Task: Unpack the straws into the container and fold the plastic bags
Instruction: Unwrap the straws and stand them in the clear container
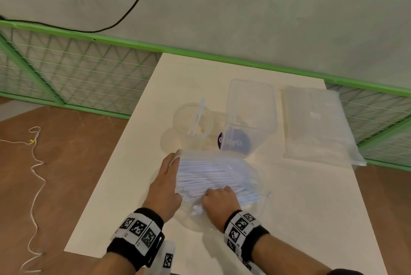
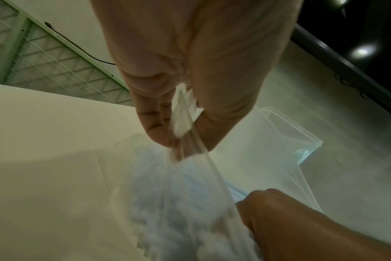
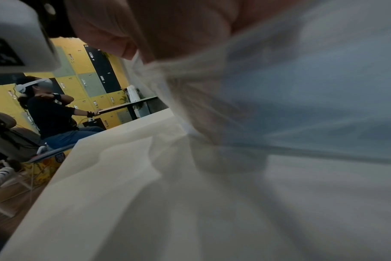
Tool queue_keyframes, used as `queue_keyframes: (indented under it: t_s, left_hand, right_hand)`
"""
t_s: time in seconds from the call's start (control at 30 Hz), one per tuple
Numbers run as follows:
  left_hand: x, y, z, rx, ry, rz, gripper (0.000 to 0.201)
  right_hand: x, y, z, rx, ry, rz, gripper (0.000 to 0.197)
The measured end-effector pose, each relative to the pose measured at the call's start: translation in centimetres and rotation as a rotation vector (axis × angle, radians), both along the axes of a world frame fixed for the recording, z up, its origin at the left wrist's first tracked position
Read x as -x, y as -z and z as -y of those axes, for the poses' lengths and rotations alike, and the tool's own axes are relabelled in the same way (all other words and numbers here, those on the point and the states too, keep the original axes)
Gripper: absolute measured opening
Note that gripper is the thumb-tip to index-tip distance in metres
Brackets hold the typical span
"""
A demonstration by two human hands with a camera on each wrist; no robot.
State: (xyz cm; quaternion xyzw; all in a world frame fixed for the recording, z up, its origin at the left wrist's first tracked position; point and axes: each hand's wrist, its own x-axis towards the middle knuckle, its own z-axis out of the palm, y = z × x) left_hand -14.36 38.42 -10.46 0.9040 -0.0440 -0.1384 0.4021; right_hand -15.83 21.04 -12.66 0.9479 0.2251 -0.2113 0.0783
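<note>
A clear plastic bag [image 1: 224,159] full of white paper-wrapped straws [image 1: 209,177] lies on the white table [image 1: 311,208] in front of me. My left hand [image 1: 165,182] pinches the bag's left edge [image 2: 181,127] between thumb and fingers. My right hand [image 1: 219,202] grips the near side of the straw bundle through the plastic; its fingers are hidden. The right wrist view is blurred, showing only bag film [image 3: 301,106] and palm. Just behind the bag stands the clear rectangular container [image 1: 250,117], its mouth towards me, also visible as the container [image 2: 286,137] in the left wrist view.
A clear plastic cup [image 1: 192,122] with one wrapped straw stands left of the container. A flat clear bag [image 1: 315,123] lies at the back right. Green mesh fencing [image 1: 77,70] borders the table. Another person [image 3: 51,113] sits far left.
</note>
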Motion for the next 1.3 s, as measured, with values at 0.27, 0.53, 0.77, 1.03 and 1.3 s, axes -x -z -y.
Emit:
queue_keyframes:
  t_s: [0.27,0.53,0.77,1.03,1.3]
  left_hand:
    - [0.2,0.0,-0.8,0.007,0.031,-0.011,0.108]
    - [-0.3,-0.5,-2.0,0.013,0.024,-0.003,0.109]
    - [-1.0,-0.7,-3.3,-0.005,0.019,0.017,0.107]
    - [-1.2,-0.7,-3.4,0.01,0.036,0.009,0.109]
    - [-1.2,-0.7,-3.6,-0.007,0.053,0.001,0.109]
  right_hand:
    - [-0.3,-0.1,-1.4,0.044,0.064,-0.013,0.023]
    - [-0.2,-0.9,-1.4,-0.103,0.077,-0.031,0.028]
    - [-0.3,-7.1,0.4,-0.84,0.492,0.098,0.031]
    - [2.4,-4.5,0.5,-1.127,0.887,-0.028,0.025]
    - [-1.7,-10.6,0.9,-0.91,0.67,-0.042,0.027]
